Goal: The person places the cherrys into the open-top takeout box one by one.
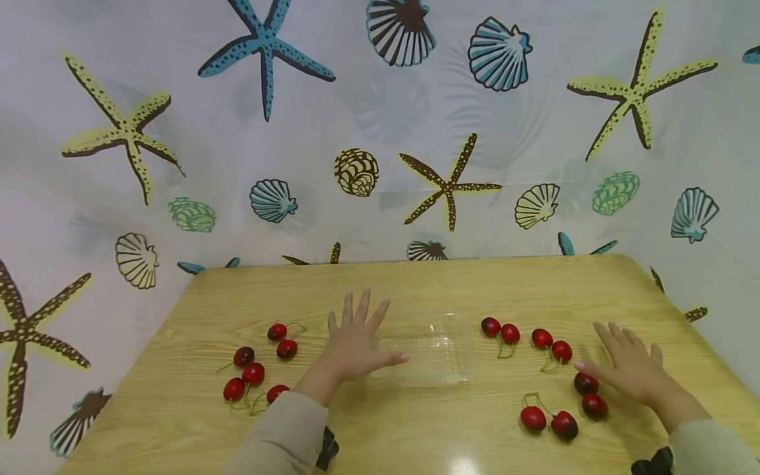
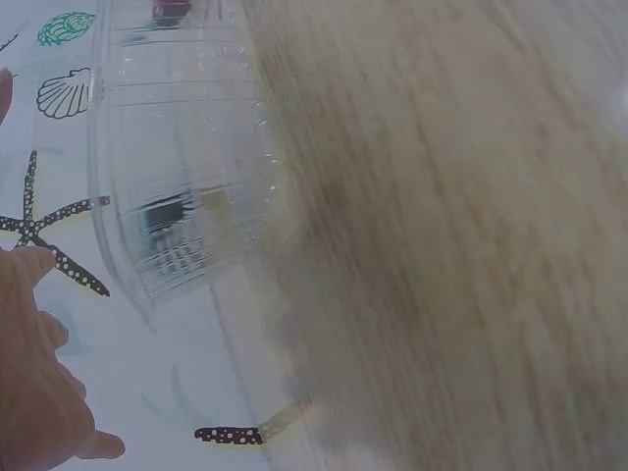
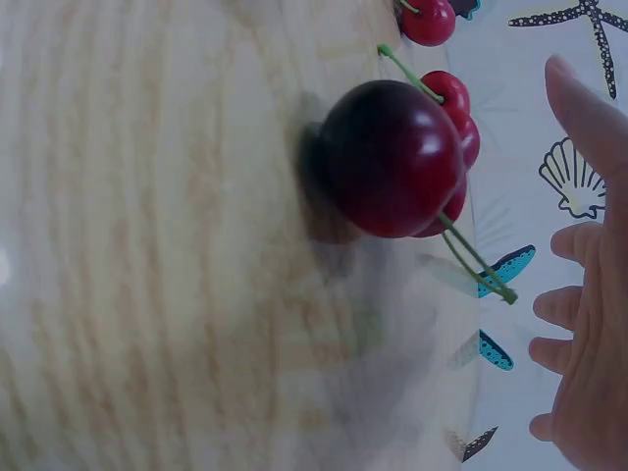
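My left hand (image 1: 354, 346) hovers, fingers spread, at the left side of a clear plastic container (image 1: 436, 356). In the left wrist view the container (image 2: 177, 118) stands beyond the hand (image 2: 39, 373), apart from it. My right hand (image 1: 632, 369) is held with fingers extended just right of a pair of dark red cherries (image 1: 594, 407). Its thumb tip appears close to the upper cherry (image 1: 586, 383); contact cannot be told. In the right wrist view a large cherry (image 3: 392, 162) with a green stem lies left of the hand (image 3: 594, 324). Neither hand holds anything.
More stemmed cherry pairs lie right of the container, including one pair (image 1: 510, 334) near it and another (image 1: 533, 419) towards the front. Several cherries (image 1: 253, 374) lie left, one partly behind the left sleeve (image 1: 285, 429). A patterned cloth (image 1: 380, 132) hangs behind the wooden table (image 1: 380, 435).
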{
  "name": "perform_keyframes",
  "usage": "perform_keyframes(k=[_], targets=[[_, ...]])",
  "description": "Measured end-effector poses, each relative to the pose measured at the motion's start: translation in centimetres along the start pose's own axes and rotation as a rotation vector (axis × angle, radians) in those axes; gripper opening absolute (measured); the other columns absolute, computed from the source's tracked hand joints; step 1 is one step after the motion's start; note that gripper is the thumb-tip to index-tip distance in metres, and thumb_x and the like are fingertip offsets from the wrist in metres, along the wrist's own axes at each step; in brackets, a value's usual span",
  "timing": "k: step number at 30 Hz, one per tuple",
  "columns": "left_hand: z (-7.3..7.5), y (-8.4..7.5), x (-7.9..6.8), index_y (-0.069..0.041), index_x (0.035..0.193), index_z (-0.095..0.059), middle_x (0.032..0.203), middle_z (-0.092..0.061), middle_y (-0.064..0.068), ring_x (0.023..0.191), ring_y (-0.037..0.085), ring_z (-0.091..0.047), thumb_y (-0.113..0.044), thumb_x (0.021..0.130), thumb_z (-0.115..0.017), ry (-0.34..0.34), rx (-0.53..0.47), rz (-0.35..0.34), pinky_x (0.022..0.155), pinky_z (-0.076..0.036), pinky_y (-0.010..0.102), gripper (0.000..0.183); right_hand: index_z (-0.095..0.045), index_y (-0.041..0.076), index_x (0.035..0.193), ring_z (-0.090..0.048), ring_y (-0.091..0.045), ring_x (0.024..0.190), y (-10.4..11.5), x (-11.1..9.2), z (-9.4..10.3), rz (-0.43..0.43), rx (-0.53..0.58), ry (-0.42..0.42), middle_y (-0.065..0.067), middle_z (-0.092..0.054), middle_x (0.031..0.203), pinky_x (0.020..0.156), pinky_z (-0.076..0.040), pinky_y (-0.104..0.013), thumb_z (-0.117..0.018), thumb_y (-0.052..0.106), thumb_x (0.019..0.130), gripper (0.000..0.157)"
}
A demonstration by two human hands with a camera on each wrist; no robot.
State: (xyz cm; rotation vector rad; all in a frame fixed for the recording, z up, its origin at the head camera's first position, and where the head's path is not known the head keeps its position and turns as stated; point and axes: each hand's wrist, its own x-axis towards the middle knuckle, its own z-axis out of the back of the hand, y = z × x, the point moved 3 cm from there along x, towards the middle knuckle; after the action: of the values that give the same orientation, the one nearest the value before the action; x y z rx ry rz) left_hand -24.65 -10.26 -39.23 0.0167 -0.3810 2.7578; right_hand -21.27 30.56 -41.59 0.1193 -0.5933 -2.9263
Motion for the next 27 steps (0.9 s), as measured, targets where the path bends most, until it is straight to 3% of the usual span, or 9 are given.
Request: perform_keyframes(k=[11,22,27], targets=[[-0.9,0.2,-0.4,-0.023,0.139,-0.017,0.143,0.005,0.009,0.125,0.033,0.016,-0.076,0.063,-0.044,0.031,-0.017,-0.012,0.09,0.002,0.062,0.096,-0.023,-0.014,0.128,-0.028,-0.054,0.108,-0.4,-0.4,-0.8,0.012,-0.026,0.026,-0.039,-0.027,0.124,0.078,-0.024,-0.065,-0.047,0.049,0.083,0.081],[-1.5,0.3,-0.1,-0.022,0.139,-0.019,0.143,0.001,0.011,0.126,0.034,0.014,-0.075,0.064,-0.044,0.043,0.004,-0.035,0.091,0.0,0.061,0.096,-0.022,-0.017,0.127,-0.029,-0.055,0.107,-1.0,-1.0,-1.0,-0.013,0.085,0.1,-0.041,-0.031,0.12,0.081,-0.026,-0.061,-0.041,0.043,0.088,0.074],[-1.8,0.2,0.0,-0.022,0.139,-0.02,0.143,0.0,0.012,0.126,0.034,0.013,-0.073,0.065,-0.047,0.056,-0.013,-0.036,0.092,0.0,0.061,0.094,-0.02,-0.017,0.128,-0.036,-0.053,0.103,-1.5,-1.4,-1.0,-0.053,0.178,0.146,-0.041,-0.036,0.115,0.079,-0.031,-0.059,-0.033,0.041,0.092,0.069]])
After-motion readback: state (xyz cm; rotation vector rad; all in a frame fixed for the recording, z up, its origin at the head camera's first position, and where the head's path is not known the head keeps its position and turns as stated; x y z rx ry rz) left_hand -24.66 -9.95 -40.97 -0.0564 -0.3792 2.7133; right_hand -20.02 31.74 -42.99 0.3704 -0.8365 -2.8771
